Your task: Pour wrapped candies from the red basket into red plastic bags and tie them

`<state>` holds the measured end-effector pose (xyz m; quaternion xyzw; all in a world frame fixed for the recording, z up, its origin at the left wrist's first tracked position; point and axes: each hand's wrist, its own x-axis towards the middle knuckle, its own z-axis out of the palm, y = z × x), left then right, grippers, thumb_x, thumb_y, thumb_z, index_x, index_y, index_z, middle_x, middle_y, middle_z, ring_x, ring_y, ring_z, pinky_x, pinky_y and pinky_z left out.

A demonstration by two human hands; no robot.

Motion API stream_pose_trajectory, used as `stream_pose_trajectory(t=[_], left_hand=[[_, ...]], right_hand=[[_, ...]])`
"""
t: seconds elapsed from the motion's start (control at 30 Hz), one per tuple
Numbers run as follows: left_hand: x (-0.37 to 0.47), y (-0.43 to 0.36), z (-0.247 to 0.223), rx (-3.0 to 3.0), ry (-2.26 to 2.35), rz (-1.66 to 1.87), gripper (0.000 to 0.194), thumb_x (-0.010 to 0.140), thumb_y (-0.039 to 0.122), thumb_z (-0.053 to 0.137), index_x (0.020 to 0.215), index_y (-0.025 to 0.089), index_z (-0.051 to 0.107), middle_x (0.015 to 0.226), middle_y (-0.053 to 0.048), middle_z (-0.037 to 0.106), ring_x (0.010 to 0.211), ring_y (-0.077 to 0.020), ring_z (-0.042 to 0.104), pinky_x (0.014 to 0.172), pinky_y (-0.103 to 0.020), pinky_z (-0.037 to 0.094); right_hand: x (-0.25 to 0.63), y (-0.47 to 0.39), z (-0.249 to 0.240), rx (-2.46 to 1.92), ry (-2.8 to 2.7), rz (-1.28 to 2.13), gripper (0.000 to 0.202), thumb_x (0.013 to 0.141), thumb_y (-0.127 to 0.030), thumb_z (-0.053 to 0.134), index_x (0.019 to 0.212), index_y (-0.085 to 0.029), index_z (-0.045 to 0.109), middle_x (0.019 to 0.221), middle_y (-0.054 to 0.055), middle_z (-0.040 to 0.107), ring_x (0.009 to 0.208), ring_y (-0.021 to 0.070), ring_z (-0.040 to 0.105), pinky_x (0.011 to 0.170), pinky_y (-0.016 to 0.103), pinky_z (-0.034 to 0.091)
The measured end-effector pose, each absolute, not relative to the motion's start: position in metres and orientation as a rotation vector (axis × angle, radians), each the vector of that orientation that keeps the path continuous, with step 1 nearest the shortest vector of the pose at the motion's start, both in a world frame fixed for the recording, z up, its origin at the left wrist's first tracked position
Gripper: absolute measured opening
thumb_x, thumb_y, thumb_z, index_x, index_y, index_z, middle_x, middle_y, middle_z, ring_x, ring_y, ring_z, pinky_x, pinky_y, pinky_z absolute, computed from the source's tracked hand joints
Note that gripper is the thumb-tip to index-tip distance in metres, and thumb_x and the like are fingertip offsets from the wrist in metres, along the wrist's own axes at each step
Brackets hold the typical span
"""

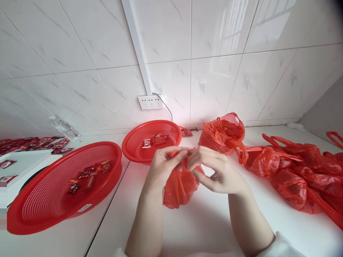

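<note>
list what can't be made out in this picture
All in the head view:
held bag: contents, if any, hidden by red plastic
bag's top: partly behind left hand and right hand
left basket: label print too small
tray: left end cut off by picture edge

My bare left hand (pixel 164 164) pinches; my bare right hand (pixel 218 171) curls beside it. Both bare forearms (pixel 150 217) slant inward.
</note>
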<state>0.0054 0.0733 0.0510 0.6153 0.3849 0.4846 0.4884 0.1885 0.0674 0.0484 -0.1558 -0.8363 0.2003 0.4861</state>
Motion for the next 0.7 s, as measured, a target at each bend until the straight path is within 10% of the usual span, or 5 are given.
stream_pose_trajectory(t=[0.33,0.7], left_hand=[[-0.001,0.071,0.048,2.641,1.342,1.066,0.041,0.085,0.004,0.043,0.112,0.027,0.061,0.105,-0.003,0.066,0.098,-0.0184,0.062,0.082,-0.03,0.051],[-0.009,0.1,0.033,2.59,1.167,1.334,0.015,0.088,0.015,0.054,0.093,0.022,0.066,0.089,-0.002,0.069,0.084,-0.0143,0.065,0.077,-0.025,0.051]], right_hand=[[0.168,0.11,0.02,-0.667,-1.557,1.214,0.033,0.096,-0.041,0.046,0.122,-0.027,0.06,0.126,0.006,0.061,0.118,0.02,0.056,0.099,0.04,0.047],[0.162,0.124,0.014,-0.557,-0.962,1.533,0.029,0.066,-0.03,0.08,0.084,-0.022,0.06,0.071,-0.005,0.06,0.058,0.0086,0.055,0.058,0.023,0.048]])
